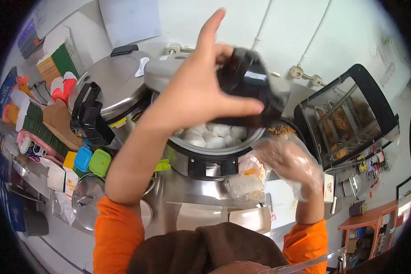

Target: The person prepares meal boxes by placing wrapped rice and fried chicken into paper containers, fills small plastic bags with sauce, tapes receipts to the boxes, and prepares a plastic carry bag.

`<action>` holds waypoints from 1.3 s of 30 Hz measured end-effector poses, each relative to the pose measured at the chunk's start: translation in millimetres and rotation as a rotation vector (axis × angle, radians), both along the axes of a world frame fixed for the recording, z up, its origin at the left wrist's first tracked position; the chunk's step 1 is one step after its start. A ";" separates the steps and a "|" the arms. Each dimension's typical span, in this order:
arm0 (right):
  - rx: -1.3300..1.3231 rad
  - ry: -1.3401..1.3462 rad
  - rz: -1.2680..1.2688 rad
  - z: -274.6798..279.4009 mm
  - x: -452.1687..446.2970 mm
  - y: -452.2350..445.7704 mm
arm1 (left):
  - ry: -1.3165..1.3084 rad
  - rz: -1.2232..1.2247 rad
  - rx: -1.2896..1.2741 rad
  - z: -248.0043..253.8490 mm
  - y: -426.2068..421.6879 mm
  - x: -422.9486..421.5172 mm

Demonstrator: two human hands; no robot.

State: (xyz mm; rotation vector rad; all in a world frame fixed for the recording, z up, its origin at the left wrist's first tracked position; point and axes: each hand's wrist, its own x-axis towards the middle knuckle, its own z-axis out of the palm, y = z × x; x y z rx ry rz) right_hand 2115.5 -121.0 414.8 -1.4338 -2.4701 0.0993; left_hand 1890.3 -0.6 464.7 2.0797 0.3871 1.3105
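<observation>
Left hand (192, 89), lid handle (247, 84) beyond, perhaps touching

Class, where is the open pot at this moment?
In the head view, the open pot stands near the centre, with the closed pot to its left and the gloved right hand close by its right side.

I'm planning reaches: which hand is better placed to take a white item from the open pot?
Probably the right hand: gloved and low beside the pot, while the left hand is raised by the lid.
</observation>
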 end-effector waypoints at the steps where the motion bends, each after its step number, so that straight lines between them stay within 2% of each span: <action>1: -0.135 -0.106 -0.105 2.8 -10.1 22.5 | 0.005 -0.017 -0.035 13.6 7.4 4.0; 2: -0.037 -0.053 -0.028 -7.0 -18.7 48.4 | 0.012 -0.036 -0.072 27.7 14.6 4.6; 3: 0.031 -0.121 0.040 -27.0 -17.7 81.6 | 0.109 -0.174 -0.160 55.8 20.5 -10.0; 5: -0.266 -0.443 0.028 -43.4 -33.2 138.0 | 0.196 -0.154 -0.130 80.7 21.6 -13.2; 7: -0.569 -0.530 0.139 -54.8 -45.4 183.0 | 0.225 -0.059 -0.080 97.1 20.1 -11.1; 9: -0.358 -0.524 0.411 -60.2 -50.3 185.8 | 0.214 -0.052 0.084 104.0 32.1 -13.8; 11: -0.311 -0.617 0.489 -72.1 -58.3 195.5 | 0.179 -0.029 0.209 105.3 38.8 -15.1; 13: -0.444 -0.803 0.371 -118.8 -59.8 224.9 | 0.152 0.119 0.021 111.0 40.4 -6.9; 15: -0.358 -1.058 0.422 -136.1 -61.8 228.5 | 0.202 0.055 -0.039 116.6 29.9 -11.3; 17: -0.436 -1.172 0.424 -156.2 -58.0 241.1 | 0.251 -0.013 -0.040 118.2 38.1 -13.2; 19: -0.506 -1.106 0.423 -165.2 -45.3 250.5 | 0.294 -0.084 -0.010 122.9 57.8 -14.0; 23: -0.611 -0.606 0.401 -115.5 -15.1 269.7 | 0.314 -0.112 0.017 125.2 72.4 -16.1; 25: -0.880 -0.216 0.206 -104.0 -11.5 270.2 | 0.302 -0.110 0.021 126.3 72.0 -13.6; 27: -1.300 0.355 -0.191 -100.8 -16.4 267.6 | 0.294 -0.111 0.027 125.0 72.5 -9.9; 30: -1.395 0.524 -0.089 -99.0 -47.5 242.7 | 0.282 -0.105 0.036 124.1 73.9 -6.9; 32: -1.413 0.167 -0.095 -76.7 -76.5 221.1 | 0.279 -0.099 0.041 122.7 73.9 -5.9; 34: -1.453 0.262 -0.097 -83.8 -85.2 207.6 | 0.280 -0.093 0.047 120.8 73.8 -5.0; 36: -1.411 0.151 0.004 -110.0 -72.0 220.2 | 0.278 -0.085 0.050 120.2 74.6 -6.1; 39: -1.411 0.050 0.073 -100.7 -78.1 219.2 | 0.268 -0.076 0.057 121.0 76.4 -5.1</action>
